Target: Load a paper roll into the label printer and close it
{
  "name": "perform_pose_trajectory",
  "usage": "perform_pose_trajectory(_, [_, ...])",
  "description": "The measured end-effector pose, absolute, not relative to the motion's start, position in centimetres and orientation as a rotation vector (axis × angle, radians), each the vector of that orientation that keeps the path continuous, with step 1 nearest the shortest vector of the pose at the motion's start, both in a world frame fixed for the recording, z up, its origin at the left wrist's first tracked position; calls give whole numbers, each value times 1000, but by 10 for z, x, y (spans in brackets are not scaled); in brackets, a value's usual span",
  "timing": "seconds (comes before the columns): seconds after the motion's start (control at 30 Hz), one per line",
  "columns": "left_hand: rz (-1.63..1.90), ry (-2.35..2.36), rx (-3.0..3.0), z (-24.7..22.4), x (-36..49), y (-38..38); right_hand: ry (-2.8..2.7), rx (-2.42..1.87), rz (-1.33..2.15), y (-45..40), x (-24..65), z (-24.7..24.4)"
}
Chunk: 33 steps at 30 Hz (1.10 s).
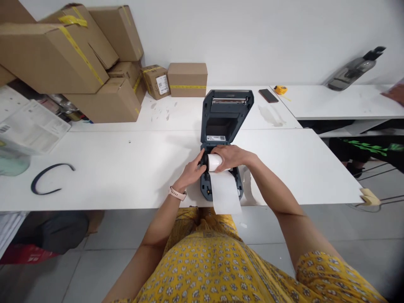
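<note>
A dark grey label printer stands at the table's front edge with its lid raised. Inside its body lies a white paper roll, and a strip of paper hangs from it over the front edge. My right hand is wrapped over the right part of the roll. At the printer's left side my left hand touches the holder beside the roll's end, its fingers apart and nothing held in them.
Cardboard boxes are piled at the back left. A phone, a yellow tape measure and a bottle are at the back right. A black band lies on the left. Another person's hand shows at the right edge.
</note>
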<state>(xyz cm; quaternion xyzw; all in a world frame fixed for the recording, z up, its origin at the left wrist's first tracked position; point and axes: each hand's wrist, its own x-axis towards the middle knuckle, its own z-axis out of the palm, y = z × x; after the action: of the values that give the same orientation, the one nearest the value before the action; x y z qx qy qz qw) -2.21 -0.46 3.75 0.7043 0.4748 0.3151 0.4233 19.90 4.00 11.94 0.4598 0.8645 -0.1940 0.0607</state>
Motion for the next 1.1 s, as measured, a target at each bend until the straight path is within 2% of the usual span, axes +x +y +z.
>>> perform_pose_trajectory(0.13, [778, 1169, 1755, 35, -21, -5, 2674, 1417, -681, 35, 203, 115])
perform_pose_trajectory(0.2, [791, 1165, 1752, 34, -21, -5, 2870, 1448, -862, 30, 213, 126])
perform_pose_trajectory(0.27, [798, 1156, 1746, 33, -20, -5, 3187, 1673, -962, 28, 225, 143])
perform_pose_trajectory(0.4, [800, 1125, 1732, 31, -22, -5, 3639, 2246, -621, 55, 245, 178])
perform_pose_trajectory(0.53, [799, 1098, 1697, 29, -23, -4, 3575, 2138, -604, 98, 248, 192])
perform_pose_trajectory(0.63, [839, 1078, 1622, 25, -20, -8, 3501, 2137, -696, 97, 239, 191])
perform_pose_trajectory(0.77, [972, 1149, 1428, 18, -13, -28, 3621, 2197, -883, 36, 231, 178])
perform_pose_trajectory(0.83, [1042, 1199, 1325, 16, -12, -42, 3688, 1966, -1110, -5, 233, 161])
perform_pose_trajectory(0.93, [1176, 1251, 1189, 22, -14, -62, 3657, 1800, -1204, -59, 235, 126])
perform_pose_trajectory(1.1, [1479, 1324, 1416, 57, -15, -72, 3466, 2227, -1266, -113, 216, 75])
